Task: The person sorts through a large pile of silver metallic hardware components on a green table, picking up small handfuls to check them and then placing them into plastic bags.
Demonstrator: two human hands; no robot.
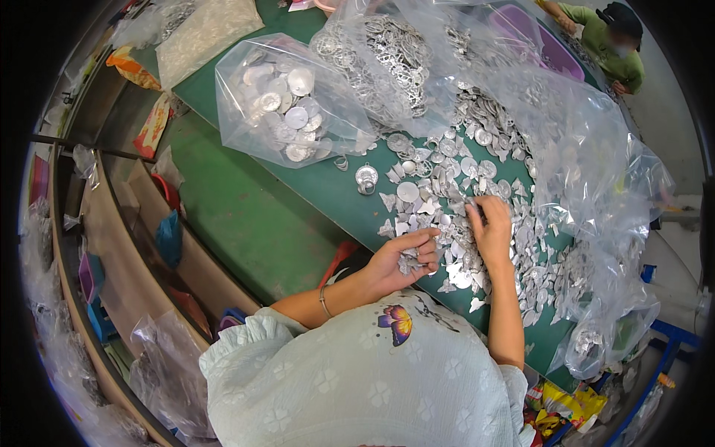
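A heap of small silver metal charms is spread over the green table in front of me. My left hand is curled, palm up, at the table's near edge, with several silver charms cupped in its fingers. Over the middle of the heap, my right hand is bent down, thumb and forefinger pinched together among the pieces. What lies between those fingertips is too small to make out. A round silver medallion rests apart from the heap, left of it.
A clear bag of round silver discs stands on the table's far left. Bigger clear plastic bags lie behind and right of the heap, near a purple basket. A person in green is at far right. Shelving stands at left.
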